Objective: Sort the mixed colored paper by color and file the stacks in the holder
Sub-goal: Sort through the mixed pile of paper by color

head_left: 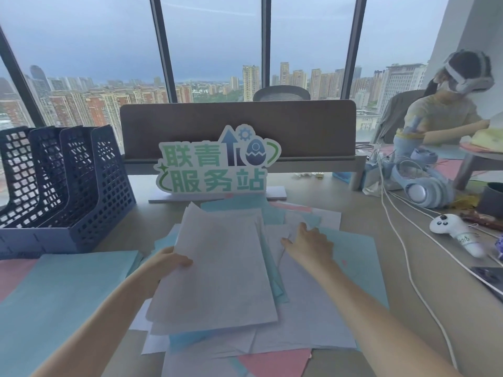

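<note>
While sorting is under way: you keep the gathered colour lifted clear of the mix, which appears to be why the two hands work apart.
Left hand (pixel 174 263): your thumb lies on top of the lavender sheaf (pixel 217 268) and pinches its left edge; the other fingers are hidden beneath; the sheaf is tilted up off the pile, presumably so loose sheets can be added.
Right hand (pixel 310 244): your fingers are extended and loosely together, pressing flat on a pale sheet in the mixed pile (pixel 313 308); judged a slide to free the next sheet.
Sorted stacks: a blue stack (pixel 68 295) lies on a pink stack (pixel 13 273) at your left, just before the holder; probably staged for filing.
File holder (pixel 81 186): navy mesh, upright at far left; no paper visible in its compartments.
Desk sign (pixel 215 161): stands just behind the pile.
</note>
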The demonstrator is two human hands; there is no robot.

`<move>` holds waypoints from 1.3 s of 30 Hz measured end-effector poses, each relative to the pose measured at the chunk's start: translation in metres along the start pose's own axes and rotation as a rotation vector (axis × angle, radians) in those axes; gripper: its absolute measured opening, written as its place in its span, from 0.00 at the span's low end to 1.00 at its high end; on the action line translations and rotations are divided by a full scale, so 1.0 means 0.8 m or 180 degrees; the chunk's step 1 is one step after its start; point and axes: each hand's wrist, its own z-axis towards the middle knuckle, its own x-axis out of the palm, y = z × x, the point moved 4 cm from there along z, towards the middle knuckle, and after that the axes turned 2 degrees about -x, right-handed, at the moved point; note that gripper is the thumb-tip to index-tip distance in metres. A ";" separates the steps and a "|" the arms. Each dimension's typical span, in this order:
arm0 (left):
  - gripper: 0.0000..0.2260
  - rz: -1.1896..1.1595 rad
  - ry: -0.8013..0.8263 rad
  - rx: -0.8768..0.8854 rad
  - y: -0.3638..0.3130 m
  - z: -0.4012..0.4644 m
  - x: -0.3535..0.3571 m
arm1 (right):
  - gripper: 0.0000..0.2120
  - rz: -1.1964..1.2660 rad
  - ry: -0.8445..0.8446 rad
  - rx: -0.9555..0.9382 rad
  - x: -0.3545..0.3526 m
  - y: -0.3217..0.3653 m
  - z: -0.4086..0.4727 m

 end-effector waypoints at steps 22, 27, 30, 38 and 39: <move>0.10 -0.0028 0.0055 0.0045 0.003 0.008 0.003 | 0.41 0.2426 0.0537 0.0398 -0.036 -0.011 0.028; 0.10 -0.0119 0.0060 0.0080 0.004 0.007 0.003 | 0.33 0.3265 0.0973 0.0411 -0.043 -0.036 0.014; 0.10 -0.0119 0.0062 0.0106 0.003 0.007 0.004 | 0.28 0.3747 0.0865 0.0001 -0.071 -0.015 0.003; 0.13 -0.0143 0.0261 0.0128 0.000 0.001 0.008 | 0.18 0.4261 0.1228 -0.0774 -0.176 0.060 -0.016; 0.12 -0.0198 0.0282 0.0146 -0.002 -0.002 0.009 | 0.23 0.4301 0.1235 -0.0873 -0.184 0.064 -0.016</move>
